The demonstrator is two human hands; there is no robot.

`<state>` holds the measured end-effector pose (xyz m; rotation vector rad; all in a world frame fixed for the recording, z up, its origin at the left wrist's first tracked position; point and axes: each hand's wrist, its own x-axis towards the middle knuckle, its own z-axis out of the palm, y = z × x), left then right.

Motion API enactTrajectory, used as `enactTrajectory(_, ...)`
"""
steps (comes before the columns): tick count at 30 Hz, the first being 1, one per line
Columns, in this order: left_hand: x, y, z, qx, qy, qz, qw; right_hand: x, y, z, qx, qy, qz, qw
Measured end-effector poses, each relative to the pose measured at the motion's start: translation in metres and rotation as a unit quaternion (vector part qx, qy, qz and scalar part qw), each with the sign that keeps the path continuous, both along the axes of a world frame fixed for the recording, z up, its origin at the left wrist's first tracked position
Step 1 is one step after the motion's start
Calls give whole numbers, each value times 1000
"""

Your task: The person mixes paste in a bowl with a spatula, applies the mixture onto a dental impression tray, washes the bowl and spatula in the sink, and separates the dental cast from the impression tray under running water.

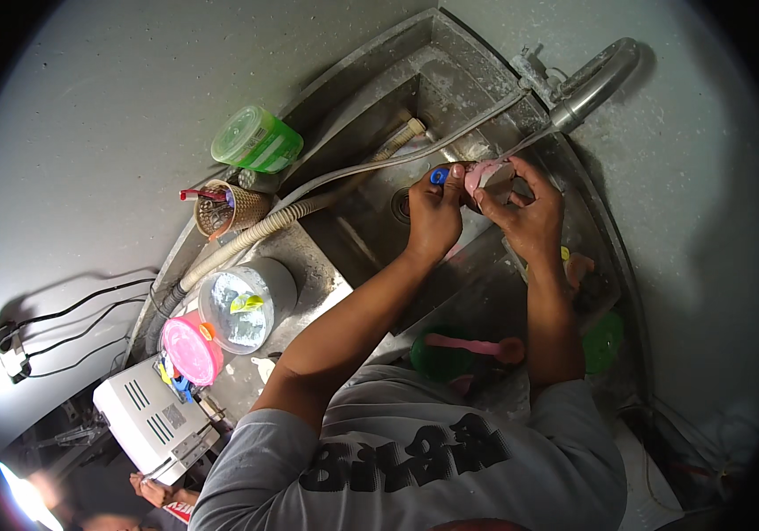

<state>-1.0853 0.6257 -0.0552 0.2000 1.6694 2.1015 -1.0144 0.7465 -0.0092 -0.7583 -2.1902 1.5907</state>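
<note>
Over the metal sink point(326, 265), my two hands meet under the tap point(578, 106). My right hand point(534, 212) is closed around a lump that is part pink and part pale grey point(496, 180), like a plaster cast with pink material on it. A thin streak, seemingly water, runs from the spout toward this lump. My left hand point(437, 217) pinches a small blue-handled tool point(439, 176). Its working end is hidden near the lump, and I cannot tell its kind.
A green tub point(257, 140), a wicker cup point(231, 209), a clear bucket point(278, 292) and a pink-lidded container point(192, 349) stand at left. A ribbed hose point(264, 227) crosses the sink. Near me lie a green bowl point(433, 354) and a pink spoon point(477, 345). Another person's hand point(151, 489) shows lower left.
</note>
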Motion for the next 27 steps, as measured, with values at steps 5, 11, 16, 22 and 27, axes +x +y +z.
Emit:
enactTrajectory(5, 1, 2, 2, -8, 5, 11, 1000, -1, -1, 0, 9, -9, -8, 1000)
enactTrajectory(11, 5, 7, 5, -37, 40, 84, 995, -3, -11, 6, 66, 14, -25, 997)
enactTrajectory(16, 7, 8, 10, -57, 56, 110, 991, -3, -13, -3, 94, 67, -36, 993)
enactTrajectory(22, 8, 6, 16, -102, 58, 111, 987, -2, -14, -11, 117, 81, -38, 989)
enactTrajectory(27, 5, 6, 13, -21, 26, 82, 996, -2, -12, -3, 109, 52, -35, 992)
